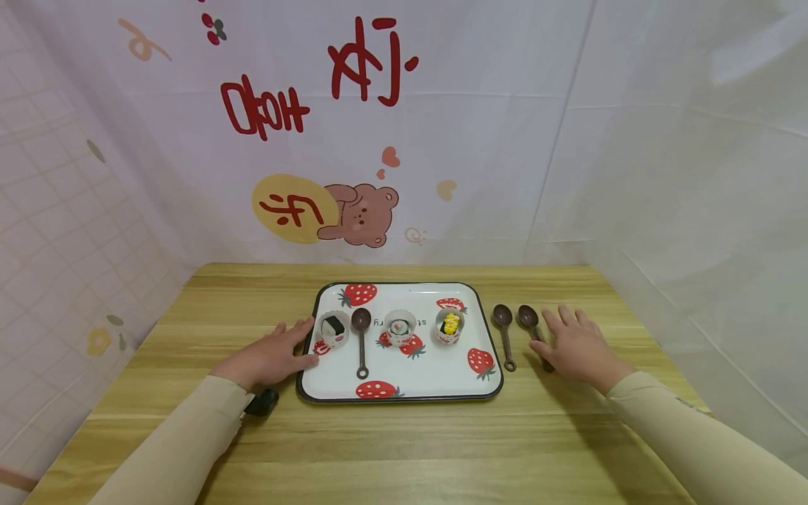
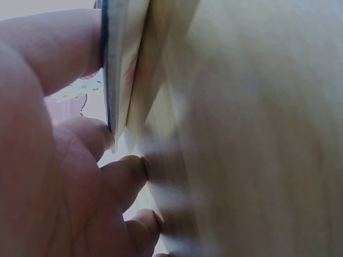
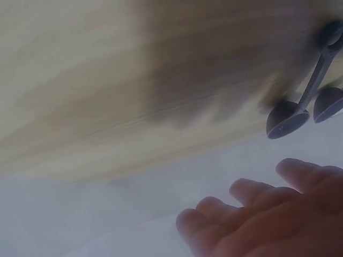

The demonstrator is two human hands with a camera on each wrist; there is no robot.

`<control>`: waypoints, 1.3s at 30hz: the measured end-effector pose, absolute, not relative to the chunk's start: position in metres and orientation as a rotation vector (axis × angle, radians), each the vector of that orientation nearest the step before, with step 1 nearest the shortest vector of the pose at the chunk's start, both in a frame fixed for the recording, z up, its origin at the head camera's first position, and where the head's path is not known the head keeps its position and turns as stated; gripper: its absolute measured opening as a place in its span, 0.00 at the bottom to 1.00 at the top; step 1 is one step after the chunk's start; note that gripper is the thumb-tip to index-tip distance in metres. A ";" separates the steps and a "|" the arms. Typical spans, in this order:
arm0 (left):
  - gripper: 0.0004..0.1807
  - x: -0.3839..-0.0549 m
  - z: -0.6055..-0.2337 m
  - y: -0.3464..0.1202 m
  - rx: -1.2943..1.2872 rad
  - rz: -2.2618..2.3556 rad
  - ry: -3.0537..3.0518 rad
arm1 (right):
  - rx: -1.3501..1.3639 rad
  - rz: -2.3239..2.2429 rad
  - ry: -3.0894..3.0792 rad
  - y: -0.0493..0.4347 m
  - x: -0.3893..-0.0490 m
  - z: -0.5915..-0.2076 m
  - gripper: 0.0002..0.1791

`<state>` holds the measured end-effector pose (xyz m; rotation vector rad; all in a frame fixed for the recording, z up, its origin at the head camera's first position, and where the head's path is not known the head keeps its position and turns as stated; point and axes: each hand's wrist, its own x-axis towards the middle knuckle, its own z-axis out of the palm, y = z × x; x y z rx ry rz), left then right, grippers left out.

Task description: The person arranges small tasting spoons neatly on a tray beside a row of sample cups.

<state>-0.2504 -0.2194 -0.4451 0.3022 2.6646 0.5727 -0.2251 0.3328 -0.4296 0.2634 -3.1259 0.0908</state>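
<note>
My left hand [image 1: 271, 356] lies at the left rim of a white strawberry-print tray [image 1: 429, 375], thumb and index fingertip touching its edge; in the left wrist view other fingertips reach the table. On the tray sit three small paper cups: one with a rice ball [image 1: 332, 325], one with a sushi roll [image 1: 400, 327], one with a yellow-topped sushi piece [image 1: 450, 325]. A brown spoon [image 1: 362, 344] lies between the first two cups. My right hand [image 1: 581, 351], fingers spread, is beside the rightmost brown spoon [image 1: 529, 318], covering part of its handle from the head view.
Another brown spoon [image 1: 503, 337] lies between the tray and the rightmost spoon. The wooden table [image 1: 404, 449] meets a printed white cloth [image 1: 480, 140] at the back and sides. A black strap piece [image 1: 261, 402] is at my left wrist.
</note>
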 end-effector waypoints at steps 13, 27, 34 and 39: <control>0.52 -0.251 -0.447 -0.219 0.310 0.576 2.670 | 0.309 0.023 -3.143 0.339 -0.223 -0.432 0.34; 0.52 -0.251 -0.446 -0.219 0.311 0.579 2.668 | 0.350 0.097 -3.202 0.342 -0.224 -0.431 0.29; 0.52 -0.250 -0.446 -0.219 0.306 0.587 2.666 | 0.383 0.091 -3.170 0.342 -0.223 -0.432 0.25; 0.52 -0.250 -0.446 -0.219 0.307 0.589 2.666 | 0.425 0.106 -3.165 0.340 -0.221 -0.431 0.20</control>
